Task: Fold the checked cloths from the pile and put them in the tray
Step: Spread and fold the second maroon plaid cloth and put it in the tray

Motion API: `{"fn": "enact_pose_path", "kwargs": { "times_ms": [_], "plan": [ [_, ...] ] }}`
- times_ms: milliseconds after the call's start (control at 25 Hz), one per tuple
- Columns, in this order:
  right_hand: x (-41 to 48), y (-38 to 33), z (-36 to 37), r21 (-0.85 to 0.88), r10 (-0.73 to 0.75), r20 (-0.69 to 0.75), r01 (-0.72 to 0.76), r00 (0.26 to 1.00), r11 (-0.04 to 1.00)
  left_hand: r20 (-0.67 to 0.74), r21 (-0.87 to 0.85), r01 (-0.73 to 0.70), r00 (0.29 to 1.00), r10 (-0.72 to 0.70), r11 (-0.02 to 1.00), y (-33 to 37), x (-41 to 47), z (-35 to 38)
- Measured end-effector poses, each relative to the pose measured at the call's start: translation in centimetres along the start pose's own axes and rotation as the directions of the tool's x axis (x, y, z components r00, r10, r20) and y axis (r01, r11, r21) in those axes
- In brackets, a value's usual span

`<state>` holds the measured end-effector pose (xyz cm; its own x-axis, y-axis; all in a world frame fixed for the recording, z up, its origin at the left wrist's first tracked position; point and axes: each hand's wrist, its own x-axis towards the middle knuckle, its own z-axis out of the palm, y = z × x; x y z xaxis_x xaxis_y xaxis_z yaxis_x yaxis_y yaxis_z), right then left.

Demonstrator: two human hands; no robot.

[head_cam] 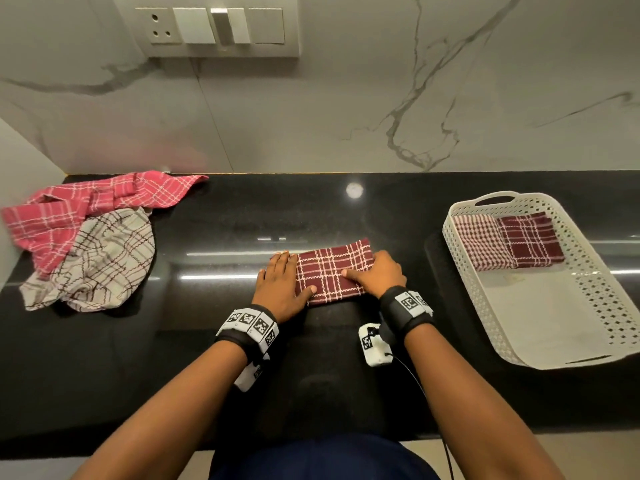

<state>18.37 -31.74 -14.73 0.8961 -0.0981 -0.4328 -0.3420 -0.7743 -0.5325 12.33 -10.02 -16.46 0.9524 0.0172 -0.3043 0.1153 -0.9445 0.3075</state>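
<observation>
The folded maroon cloth [332, 271] lies mid-counter [214, 220], left of the tray [451, 244], with the left hand [282, 285] pressing it with straight fingers and the right hand [375, 273] bent over its right end, grip unclear; soft, light and limp, it probably lifts best by both short ends.

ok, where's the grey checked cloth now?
Head view, left end of the black counter: the grey checked cloth lies crumpled against the pink checked cloth behind it.
</observation>
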Motion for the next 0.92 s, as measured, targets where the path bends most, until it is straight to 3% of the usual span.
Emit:
{"fn": "enact_pose_path", "kwargs": {
  "times_ms": [80, 240, 320, 400, 480, 560, 680, 760, 840, 920],
  "plan": [
    [0.5, 0.0, -0.4, 0.192, -0.017, 0.106, -0.004, 0.994, 0.981, -0.029, -0.002, -0.010, 1.000, 0.010, 1.000, -0.4, 0.2, -0.8],
    [0.4, 0.9, -1.7, 0.602, -0.068, 0.186, -0.059, 0.980, 0.796, -0.060, 0.024, -0.086, 0.994, 0.087, 0.996, 0.0, -0.4, -1.1],
    [0.0, 1.1, -2.4, 0.667, -0.040, 0.131, -0.058, 0.991, 0.743, -0.096, -0.025, -0.096, 0.991, 0.093, 0.995, 0.4, -0.6, -1.1],
    [-0.5, 1.1, -2.7, 0.670, -0.039, 0.049, -0.004, 0.998, 0.742, -0.204, -0.189, -0.038, 0.979, -0.001, 0.981, 0.5, -0.7, -1.4],
    [-1.4, 0.2, -2.4, 0.617, -0.093, -0.035, 0.094, 0.995, 0.781, -0.252, -0.409, 0.019, 0.958, -0.133, 0.913, 0.0, -0.8, -1.9],
    [-2.9, -1.6, -1.6, 0.429, -0.238, -0.153, 0.282, 0.959, 0.858, -0.142, -0.577, 0.068, 0.973, -0.182, 0.814, -0.7, -0.8, -2.1],
    [-5.7, -4.6, 0.8, 0.189, -0.495, -0.207, 0.531, 0.844, 0.826, -0.017, -0.731, 0.144, 0.973, -0.229, 0.667, -1.6, -1.0, -2.0],
    [-6.7, -5.8, 2.6, 0.056, -0.622, -0.123, 0.631, 0.773, 0.773, 0.019, -0.823, 0.159, 0.967, -0.253, 0.545, -2.0, -0.9, -2.0],
    [-7.3, -6.0, 4.3, -0.066, -0.693, 0.063, 0.696, 0.718, 0.715, 0.062, -0.887, 0.171, 0.964, -0.258, 0.428, -2.2, -0.9, -2.0],
    [-7.5, -5.6, 5.6, -0.071, -0.712, 0.182, 0.731, 0.679, 0.679, 0.085, -0.896, 0.189, 0.961, -0.263, 0.402, -2.4, -0.8, -2.0]
  ]
}}
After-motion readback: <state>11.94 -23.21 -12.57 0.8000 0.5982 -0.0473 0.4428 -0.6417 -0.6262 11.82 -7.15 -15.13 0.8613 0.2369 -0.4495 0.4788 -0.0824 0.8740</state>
